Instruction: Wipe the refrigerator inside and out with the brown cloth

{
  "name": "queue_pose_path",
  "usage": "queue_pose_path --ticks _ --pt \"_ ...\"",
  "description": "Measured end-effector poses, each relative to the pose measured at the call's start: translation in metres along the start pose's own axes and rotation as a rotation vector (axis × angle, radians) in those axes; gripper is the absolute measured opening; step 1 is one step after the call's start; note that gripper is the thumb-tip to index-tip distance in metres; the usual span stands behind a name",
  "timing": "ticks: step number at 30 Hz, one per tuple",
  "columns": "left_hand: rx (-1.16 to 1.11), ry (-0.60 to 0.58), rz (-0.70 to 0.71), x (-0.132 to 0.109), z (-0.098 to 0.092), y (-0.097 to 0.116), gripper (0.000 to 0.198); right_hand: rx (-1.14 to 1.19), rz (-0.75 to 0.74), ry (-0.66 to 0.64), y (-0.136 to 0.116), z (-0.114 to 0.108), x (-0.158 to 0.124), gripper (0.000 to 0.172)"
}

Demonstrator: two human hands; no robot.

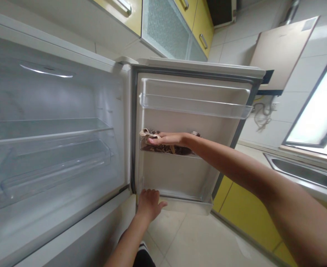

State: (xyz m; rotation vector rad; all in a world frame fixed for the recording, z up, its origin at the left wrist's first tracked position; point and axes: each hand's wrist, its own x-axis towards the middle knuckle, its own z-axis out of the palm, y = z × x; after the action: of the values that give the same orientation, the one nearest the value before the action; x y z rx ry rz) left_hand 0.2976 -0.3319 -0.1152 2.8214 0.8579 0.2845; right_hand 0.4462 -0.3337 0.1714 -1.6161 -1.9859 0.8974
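Observation:
My right hand (170, 138) reaches across into the middle bin of the open fridge door (177, 170). It presses on a bunched brown-and-white patterned cloth (167, 149) that fills much of that bin; the thumb lies at the left end, and the other fingers are partly hidden. Lower down, my left hand (150, 204) has its fingers curled over the hinge-side end of the bottom clear door bin (185, 204), thumb sticking out to the right. A clear upper door bin (197, 106) sits above my right hand.
To the left, the fridge interior has a glass shelf (49, 130) and a clear drawer (58, 174). Yellow cabinets (121, 15) hang above. On the right are a counter with a steel sink (305, 172), a window (316, 104) and a wall-mounted water heater (283, 55).

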Motion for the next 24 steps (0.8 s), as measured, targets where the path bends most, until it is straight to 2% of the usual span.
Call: queue_pose_path --ticks 3,6,8,12,15,17,20,24 --pt "0.004 0.003 -0.003 -0.001 -0.004 0.001 0.040 -0.038 0.004 0.017 0.000 -0.001 0.003 0.081" --pt "0.006 0.009 0.005 -0.001 -0.004 0.001 0.040 -0.132 0.048 0.056 0.002 -0.005 -0.009 0.074" --pt "0.003 0.012 0.017 -0.002 -0.003 -0.001 0.040 -0.163 0.086 0.060 0.005 -0.009 -0.028 0.071" --pt "-0.012 0.017 0.036 -0.003 -0.002 -0.005 0.039 -0.199 0.185 0.075 0.009 -0.023 -0.086 0.068" --pt "-0.014 0.015 0.049 -0.005 -0.003 -0.006 0.038 -0.313 0.360 0.112 0.003 -0.032 -0.124 0.072" --pt "-0.019 0.014 0.058 -0.006 -0.003 -0.007 0.037 -0.437 0.470 0.150 -0.006 -0.035 -0.138 0.074" --pt "-0.041 0.021 0.074 -0.007 -0.002 -0.010 0.037 -0.596 0.544 0.235 -0.019 -0.035 -0.143 0.072" --pt "-0.054 0.030 0.090 -0.008 0.002 -0.013 0.038 -0.484 0.520 0.186 -0.026 -0.028 -0.130 0.073"
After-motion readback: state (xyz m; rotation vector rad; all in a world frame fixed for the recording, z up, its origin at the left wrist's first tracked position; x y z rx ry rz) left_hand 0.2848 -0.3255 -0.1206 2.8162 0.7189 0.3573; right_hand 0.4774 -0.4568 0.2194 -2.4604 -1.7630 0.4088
